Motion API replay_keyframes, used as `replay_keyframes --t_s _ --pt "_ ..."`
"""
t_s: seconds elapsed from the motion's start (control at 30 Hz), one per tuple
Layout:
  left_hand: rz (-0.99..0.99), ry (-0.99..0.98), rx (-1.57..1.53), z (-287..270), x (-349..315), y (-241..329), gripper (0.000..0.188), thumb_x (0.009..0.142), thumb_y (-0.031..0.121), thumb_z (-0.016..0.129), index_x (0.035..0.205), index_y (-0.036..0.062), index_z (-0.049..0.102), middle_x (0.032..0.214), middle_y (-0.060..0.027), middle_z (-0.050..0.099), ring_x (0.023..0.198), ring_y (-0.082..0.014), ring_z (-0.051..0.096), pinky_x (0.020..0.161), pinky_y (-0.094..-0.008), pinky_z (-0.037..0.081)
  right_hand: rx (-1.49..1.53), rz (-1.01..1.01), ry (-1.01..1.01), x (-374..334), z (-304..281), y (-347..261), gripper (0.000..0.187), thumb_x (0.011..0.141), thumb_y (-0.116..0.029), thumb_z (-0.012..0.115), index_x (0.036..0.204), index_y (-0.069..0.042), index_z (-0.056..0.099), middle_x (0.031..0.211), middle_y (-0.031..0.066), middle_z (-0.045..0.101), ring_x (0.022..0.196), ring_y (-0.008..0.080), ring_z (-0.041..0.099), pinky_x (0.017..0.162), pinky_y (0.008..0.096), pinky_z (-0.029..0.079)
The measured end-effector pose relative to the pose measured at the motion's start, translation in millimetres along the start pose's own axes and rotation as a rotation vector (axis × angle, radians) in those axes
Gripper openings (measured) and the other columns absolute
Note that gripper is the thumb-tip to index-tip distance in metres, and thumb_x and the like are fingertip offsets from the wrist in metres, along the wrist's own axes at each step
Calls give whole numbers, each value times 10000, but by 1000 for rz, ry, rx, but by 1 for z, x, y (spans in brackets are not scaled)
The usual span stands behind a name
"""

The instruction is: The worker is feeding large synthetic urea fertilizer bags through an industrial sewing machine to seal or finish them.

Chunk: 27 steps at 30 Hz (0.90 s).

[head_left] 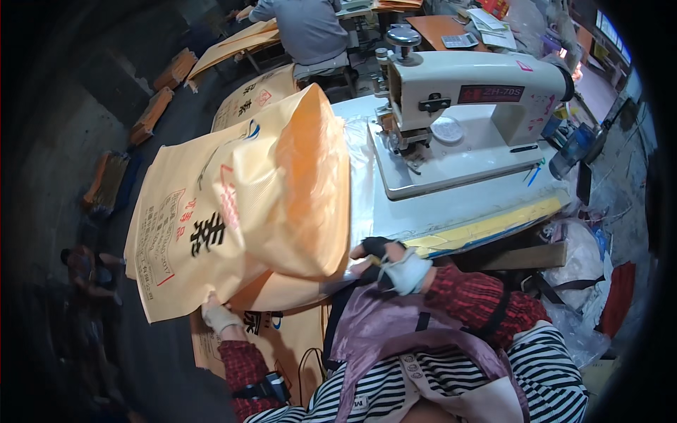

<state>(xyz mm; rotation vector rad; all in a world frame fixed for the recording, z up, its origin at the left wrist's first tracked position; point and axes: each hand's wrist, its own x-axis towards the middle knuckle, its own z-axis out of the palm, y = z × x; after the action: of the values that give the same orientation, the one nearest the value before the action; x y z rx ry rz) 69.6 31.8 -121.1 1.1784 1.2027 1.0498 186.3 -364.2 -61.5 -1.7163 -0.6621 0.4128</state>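
Observation:
A large tan sack (243, 204) with dark and red print lies across the left of the table, its mouth gaping to the right and its orange lining showing. At its near-left edge my left hand (221, 314), with a pale covering on the palm and wrist, grips the sack with the fingers partly hidden beneath. By the lower corner of the mouth, my right hand (392, 262) in a dark glove with a white wrap is closed at the sack's edge, slightly blurred. Beyond it stands a white sewing machine (479, 95), with neither hand touching it.
Another printed sack (282, 345) hangs beside my lap. A yellow strip (493, 224) edges the white table (423, 215). Stacked sacks (151, 115) lie on the left floor. A person in grey (310, 32) sits ahead. A bottle (572, 151) stands right of the machine.

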Motion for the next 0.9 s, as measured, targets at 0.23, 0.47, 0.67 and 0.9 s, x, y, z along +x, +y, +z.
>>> replay_keyframes --t_s 0.23,0.47,0.67,0.9 --pt "-78 -121 149 14 -15 -28 199 836 203 598 830 12 544 655 -78 567 399 -147 449 364 -244 388 -499 -171 207 46 23 11 289 823 -293 604 872 -8 594 807 148 561 794 296 558 703 395 446" --pt "626 -146 612 -90 171 -61 131 799 91 548 860 -8 609 758 -98 623 594 -210 601 519 -309 496 -87 126 -300 -8 -9 -59 263 819 -265 621 860 -5 625 717 107 603 653 180 572 636 304 467" --pt "-115 -233 -76 -132 111 41 367 874 231 502 1149 -11 512 1159 -136 565 915 -265 612 767 -410 516 -737 -274 -922 -34 -4 42 326 695 -206 612 912 33 561 782 197 610 724 327 631 639 392 494" --pt "89 -710 204 -155 -72 -44 374 893 199 498 1226 32 464 1182 -114 539 1102 -241 510 953 -386 419 887 324 -55 93 -15 77 469 857 -77 557 1293 -44 388 873 93 602 786 237 615 726 347 525"
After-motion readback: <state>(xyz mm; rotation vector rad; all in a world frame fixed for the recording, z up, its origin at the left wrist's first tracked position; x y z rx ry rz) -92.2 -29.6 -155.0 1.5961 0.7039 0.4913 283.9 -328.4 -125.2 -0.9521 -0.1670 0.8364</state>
